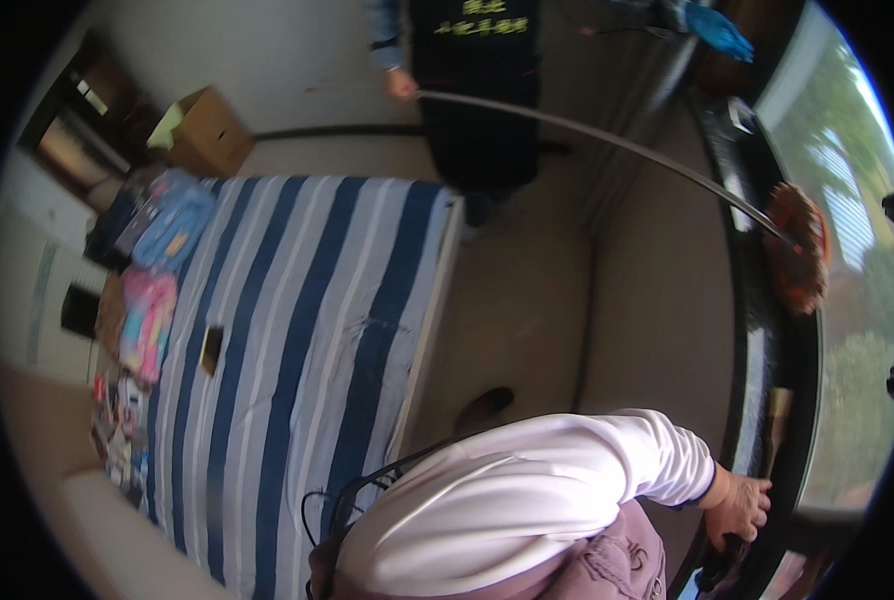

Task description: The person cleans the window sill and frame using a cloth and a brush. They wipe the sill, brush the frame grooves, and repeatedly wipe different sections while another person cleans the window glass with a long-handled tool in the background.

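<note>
My left hand [737, 510] is at the dark window ledge, its fingers curled round or over something dark [730, 562] that I cannot make out. Just beyond the fingertips is a slim tool with a beige end [779, 405], perhaps a brush; whether my hand touches it is unclear. My left arm, in a white sleeve, reaches across from the lower edge, beside a mauve apron [627, 560]. No part of my right hand shows. Farther off, a co-worker's hand [400, 84] grips a long pole; its orange, shaggy mop head [799, 248] is against the window [837, 400].
On the left is a bed with a blue-and-white striped sheet [297, 300]. A phone-like item [212, 350], folded bedding [175, 220] and a pink blanket [149, 325] lie on it. A cardboard box [212, 135] stands behind. A blue glove [719, 33] shows at the top right.
</note>
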The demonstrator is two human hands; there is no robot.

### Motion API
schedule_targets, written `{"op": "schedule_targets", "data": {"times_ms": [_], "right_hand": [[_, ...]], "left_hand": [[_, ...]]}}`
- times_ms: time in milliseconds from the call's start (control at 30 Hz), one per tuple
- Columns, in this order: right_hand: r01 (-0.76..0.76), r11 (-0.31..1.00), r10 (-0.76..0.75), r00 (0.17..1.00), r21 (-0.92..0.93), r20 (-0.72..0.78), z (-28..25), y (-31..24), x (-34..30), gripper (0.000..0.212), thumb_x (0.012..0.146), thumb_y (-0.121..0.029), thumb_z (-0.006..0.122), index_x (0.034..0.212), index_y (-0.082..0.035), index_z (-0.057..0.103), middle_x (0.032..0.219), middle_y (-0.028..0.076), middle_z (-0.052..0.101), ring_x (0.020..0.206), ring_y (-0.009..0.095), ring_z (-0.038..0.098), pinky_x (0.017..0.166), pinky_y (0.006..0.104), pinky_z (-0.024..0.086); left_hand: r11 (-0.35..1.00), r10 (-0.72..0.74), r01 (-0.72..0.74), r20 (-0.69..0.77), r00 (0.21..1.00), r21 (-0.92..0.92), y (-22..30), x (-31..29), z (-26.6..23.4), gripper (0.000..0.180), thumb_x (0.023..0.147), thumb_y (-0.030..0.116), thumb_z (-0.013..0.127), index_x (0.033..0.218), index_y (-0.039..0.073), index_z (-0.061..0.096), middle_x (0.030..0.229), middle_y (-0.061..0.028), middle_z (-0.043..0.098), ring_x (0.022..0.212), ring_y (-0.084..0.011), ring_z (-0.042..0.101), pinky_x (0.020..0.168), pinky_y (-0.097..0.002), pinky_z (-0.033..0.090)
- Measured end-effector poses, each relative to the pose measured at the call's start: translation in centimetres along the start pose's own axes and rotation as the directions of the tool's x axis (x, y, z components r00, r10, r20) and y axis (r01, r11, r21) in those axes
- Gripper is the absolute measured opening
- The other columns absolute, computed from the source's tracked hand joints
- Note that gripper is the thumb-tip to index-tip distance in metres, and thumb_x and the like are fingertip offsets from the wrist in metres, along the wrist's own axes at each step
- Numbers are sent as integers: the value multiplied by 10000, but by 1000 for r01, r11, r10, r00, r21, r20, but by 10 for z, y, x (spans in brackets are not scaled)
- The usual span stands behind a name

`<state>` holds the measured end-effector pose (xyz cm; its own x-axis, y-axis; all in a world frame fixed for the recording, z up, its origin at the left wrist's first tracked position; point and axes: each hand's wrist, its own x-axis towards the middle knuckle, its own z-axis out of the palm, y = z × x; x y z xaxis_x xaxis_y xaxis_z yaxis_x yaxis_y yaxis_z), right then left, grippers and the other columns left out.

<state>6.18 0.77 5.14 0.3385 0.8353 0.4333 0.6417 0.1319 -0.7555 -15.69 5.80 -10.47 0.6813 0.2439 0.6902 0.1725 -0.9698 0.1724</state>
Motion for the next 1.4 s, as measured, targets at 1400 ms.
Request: {"op": "schedule_targets", "data": {"times_ms": [1400], "right_hand": [[-322, 869, 61, 823, -377, -564, -311, 144, -147, 432, 910, -332, 549, 1180, 5, 548, 975, 73, 655, 878, 155, 602, 771, 279, 462]], "left_hand": [[1000, -18, 19, 104, 994, -8, 10, -6, -43, 552, 740, 380, 676, 1191, 104, 518, 1273, -158, 485, 1190, -362, 442, 993, -504, 334]]}}
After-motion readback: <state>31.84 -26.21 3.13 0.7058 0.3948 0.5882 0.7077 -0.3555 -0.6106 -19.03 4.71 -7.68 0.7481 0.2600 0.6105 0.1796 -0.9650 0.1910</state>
